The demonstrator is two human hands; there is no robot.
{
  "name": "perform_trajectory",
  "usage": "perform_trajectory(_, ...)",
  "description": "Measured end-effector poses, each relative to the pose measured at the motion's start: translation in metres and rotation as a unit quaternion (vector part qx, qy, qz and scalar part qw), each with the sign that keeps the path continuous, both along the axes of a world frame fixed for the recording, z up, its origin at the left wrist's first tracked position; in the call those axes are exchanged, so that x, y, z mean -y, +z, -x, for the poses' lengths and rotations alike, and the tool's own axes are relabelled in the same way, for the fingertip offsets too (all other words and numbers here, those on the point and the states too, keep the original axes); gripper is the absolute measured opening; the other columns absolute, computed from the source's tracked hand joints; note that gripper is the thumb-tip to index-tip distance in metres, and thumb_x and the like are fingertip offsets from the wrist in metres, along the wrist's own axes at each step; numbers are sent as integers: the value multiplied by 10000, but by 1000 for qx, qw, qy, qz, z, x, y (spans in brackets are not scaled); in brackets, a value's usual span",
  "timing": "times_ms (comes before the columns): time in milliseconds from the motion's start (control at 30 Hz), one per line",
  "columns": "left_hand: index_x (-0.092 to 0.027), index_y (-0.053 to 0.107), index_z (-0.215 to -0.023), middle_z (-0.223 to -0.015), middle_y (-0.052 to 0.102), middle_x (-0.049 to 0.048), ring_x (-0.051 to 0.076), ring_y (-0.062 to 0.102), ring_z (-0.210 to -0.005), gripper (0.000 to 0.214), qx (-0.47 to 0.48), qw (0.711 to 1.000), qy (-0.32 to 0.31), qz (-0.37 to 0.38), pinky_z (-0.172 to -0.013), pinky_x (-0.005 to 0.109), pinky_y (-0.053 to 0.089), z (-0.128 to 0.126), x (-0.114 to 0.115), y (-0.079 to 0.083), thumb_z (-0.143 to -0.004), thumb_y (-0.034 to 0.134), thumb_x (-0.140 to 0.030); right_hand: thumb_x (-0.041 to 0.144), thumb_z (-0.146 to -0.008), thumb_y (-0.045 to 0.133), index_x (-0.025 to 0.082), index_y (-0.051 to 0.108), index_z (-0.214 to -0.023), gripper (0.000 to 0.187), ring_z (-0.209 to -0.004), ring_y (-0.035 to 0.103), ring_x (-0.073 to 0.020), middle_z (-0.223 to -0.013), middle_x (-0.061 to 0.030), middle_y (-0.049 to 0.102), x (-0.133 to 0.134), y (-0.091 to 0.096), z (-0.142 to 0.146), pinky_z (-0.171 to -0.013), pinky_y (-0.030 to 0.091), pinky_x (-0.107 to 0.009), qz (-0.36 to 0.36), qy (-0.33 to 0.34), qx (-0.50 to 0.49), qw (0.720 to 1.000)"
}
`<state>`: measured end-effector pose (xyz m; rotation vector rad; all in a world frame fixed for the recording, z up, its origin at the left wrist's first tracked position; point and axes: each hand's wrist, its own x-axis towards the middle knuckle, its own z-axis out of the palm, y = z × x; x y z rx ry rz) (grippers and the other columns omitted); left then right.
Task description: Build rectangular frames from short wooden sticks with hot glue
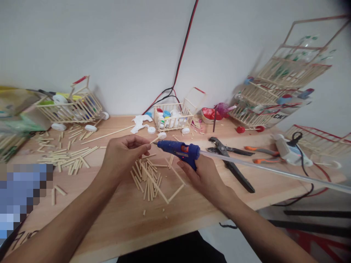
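Note:
My left hand [131,146] is closed in a pinch, and a short wooden stick [154,140] shows at its fingertips. My right hand [201,175] is wrapped round the handle of a blue hot glue gun [178,149]. The gun's nozzle points left, right beside the left fingertips; whether it touches the stick I cannot tell. A long clear glue stick [263,172] runs out of the gun's back to the right. Below the hands lie a pile of cut wooden sticks [148,180] and an open frame of thin sticks [177,193] on the wooden table [123,226].
Small stick-built carts stand along the wall: one at left [74,109], one in the middle [175,120], a stacked one at right [274,87]. Black pliers [233,164], orange-handled pliers [265,155] and a white power strip [293,151] lie at right. More cut sticks [71,157] are scattered left.

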<state>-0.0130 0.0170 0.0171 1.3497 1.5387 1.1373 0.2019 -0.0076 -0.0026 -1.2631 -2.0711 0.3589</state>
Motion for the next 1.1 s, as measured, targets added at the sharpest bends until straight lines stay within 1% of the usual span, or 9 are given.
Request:
perform_trajectory(133,-157,714,-752,-590,694,4,101,610,-517,152,1,1000,1,0,-477,175,456,0,0,0,-657,744,-271,319,-901,498,131,611,-1086,287,-887,661,-256,-970,-127,704,0,2,-1,-758,506,-333,-5,2,-1,1000)
perform_trajectory(333,-159,709,-727,-586,689,5,106,608,-506,125,-7,1000,6,-7,-466,185,456,0,1,1,-657,736,-258,337,-902,487,105,630,-1010,293,-837,656,-257,-913,-141,701,0,3,-2,-724,492,-327,5,-10,14,1000)
perform_trajectory(500,-160,709,-734,-598,697,11,113,618,-516,135,0,1000,1,-11,-478,193,464,0,0,-1,-657,736,-267,337,-900,498,110,620,-1021,285,-847,646,-252,-923,-136,697,0,2,-2,-727,477,-321,9,-10,7,1000)
perform_trajectory(633,-165,715,-737,-608,699,12,120,625,-523,135,1,1000,5,-30,-480,201,470,2,-3,-4,-646,743,-262,345,-908,486,146,617,-935,240,-728,619,-198,-816,-84,680,1,2,-6,-652,451,-276,33,-5,-36,999)
perform_trajectory(767,-167,714,-738,-602,694,7,116,622,-519,127,4,999,6,-45,-483,198,471,4,-5,-6,-652,743,-256,358,-927,463,158,604,-844,259,-599,541,-132,-681,-20,599,4,1,-11,-561,394,-232,84,5,-103,991)
perform_trajectory(867,-165,711,-749,-608,694,6,114,626,-532,126,4,999,0,-48,-496,193,476,4,-5,-6,-664,740,-253,381,-939,449,158,623,-887,287,-551,490,-104,-636,9,537,6,2,-12,-531,377,-219,132,28,-165,977)
perform_trajectory(967,-162,708,-756,-613,695,7,120,636,-554,127,3,999,-8,-44,-508,196,485,3,-3,-5,-673,735,-255,391,-953,424,152,638,-974,321,-551,495,-96,-652,3,555,9,8,-9,-530,395,-215,191,62,-233,951)
perform_trajectory(1033,-162,709,-764,-617,694,8,127,642,-568,134,6,999,-10,-46,-517,202,492,1,-1,-4,-677,734,-260,387,-960,413,144,639,-1001,335,-575,529,-96,-734,-29,618,13,14,-5,-534,421,-215,233,90,-272,929)
perform_trajectory(1100,-164,709,-770,-630,695,7,131,645,-575,140,12,998,-8,-58,-525,210,499,1,1,-3,-674,737,-262,386,-958,414,139,631,-1024,335,-647,591,-111,-900,-82,665,16,18,-1,-561,469,-227,270,116,-307,905)
